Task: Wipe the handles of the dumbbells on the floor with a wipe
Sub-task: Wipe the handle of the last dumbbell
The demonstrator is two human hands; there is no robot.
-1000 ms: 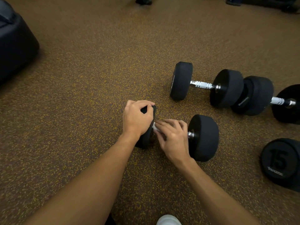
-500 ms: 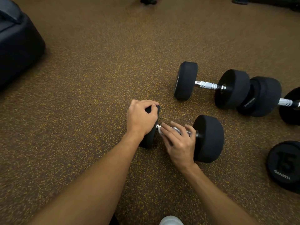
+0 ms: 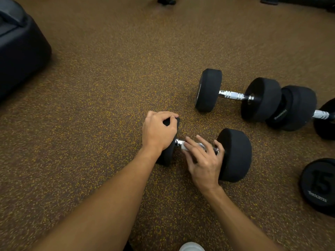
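The left hand clamps the dumbbell's near head; the right hand presses what looks like a wipe around the handle between them. If the left grip slackens, the dumbbell could roll and pinch fingers.

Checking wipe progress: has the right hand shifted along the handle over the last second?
Yes. The right hand has slid along the handle away from the left hand, toward the right-side weight head.

Wipe mostly hidden under right hand.
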